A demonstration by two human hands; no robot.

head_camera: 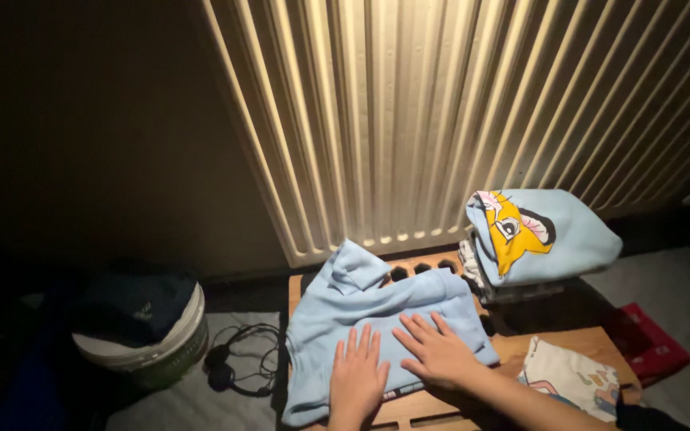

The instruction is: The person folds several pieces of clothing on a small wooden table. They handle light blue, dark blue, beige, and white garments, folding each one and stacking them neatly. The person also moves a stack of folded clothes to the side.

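A dim room with a tall white ribbed radiator [409, 120] behind a low wooden slatted worktop [553, 345]. On the worktop lies a pale blue fleece garment [361, 307], partly folded, one sleeve turned up toward the radiator. Both hands press flat on it, fingers spread and gripping nothing: the left hand [357, 377] near its lower edge, the right hand [437, 351] just beside. Farther right sits a stack of folded clothes [541, 235] topped by a light blue piece with a yellow cartoon print. Black headphones [237, 369] lie on the floor to the left.
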